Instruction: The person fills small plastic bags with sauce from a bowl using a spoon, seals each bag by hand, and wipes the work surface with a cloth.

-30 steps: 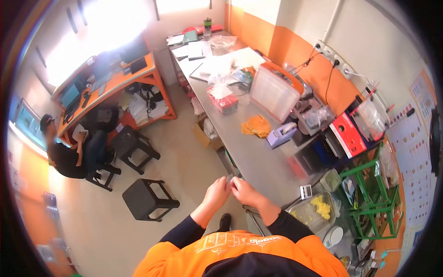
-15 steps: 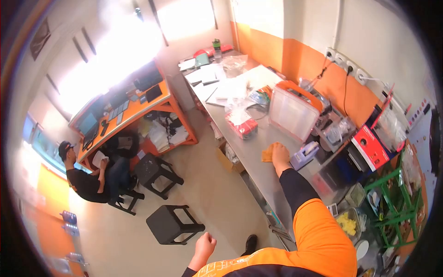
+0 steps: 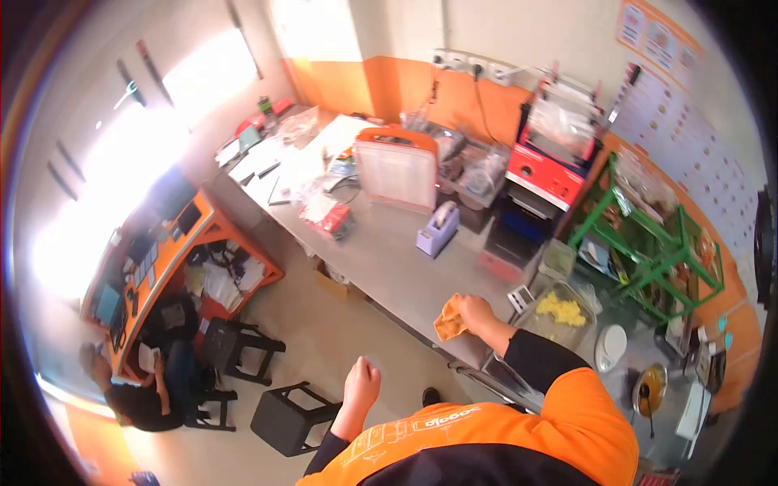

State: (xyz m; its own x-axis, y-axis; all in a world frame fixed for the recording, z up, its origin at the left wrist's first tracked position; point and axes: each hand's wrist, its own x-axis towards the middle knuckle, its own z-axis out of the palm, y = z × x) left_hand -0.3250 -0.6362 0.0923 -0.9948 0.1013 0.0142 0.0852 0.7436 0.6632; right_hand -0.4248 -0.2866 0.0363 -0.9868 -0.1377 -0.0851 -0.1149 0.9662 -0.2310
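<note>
An orange-brown cloth (image 3: 449, 321) is gripped in my right hand (image 3: 472, 312), at the front edge of the metal table (image 3: 405, 275). My left hand (image 3: 362, 379) is closed in a fist over the floor, in front of my body, touching nothing. Beyond my right hand stands a lilac tape dispenser (image 3: 438, 232). A small white device (image 3: 520, 299) and a tray of yellow food (image 3: 561, 319) lie to the right of that hand.
A clear case with an orange rim (image 3: 396, 172) stands at the wall side. Black stools (image 3: 297, 417) are on the floor at left, where a seated person (image 3: 144, 405) is near an orange desk. A green rack (image 3: 640, 243) and a bowl (image 3: 650, 389) are at right.
My right hand has moved with the cloth toward me along the table, to its front edge. The view has turned to the right. My left hand stays in a fist.
</note>
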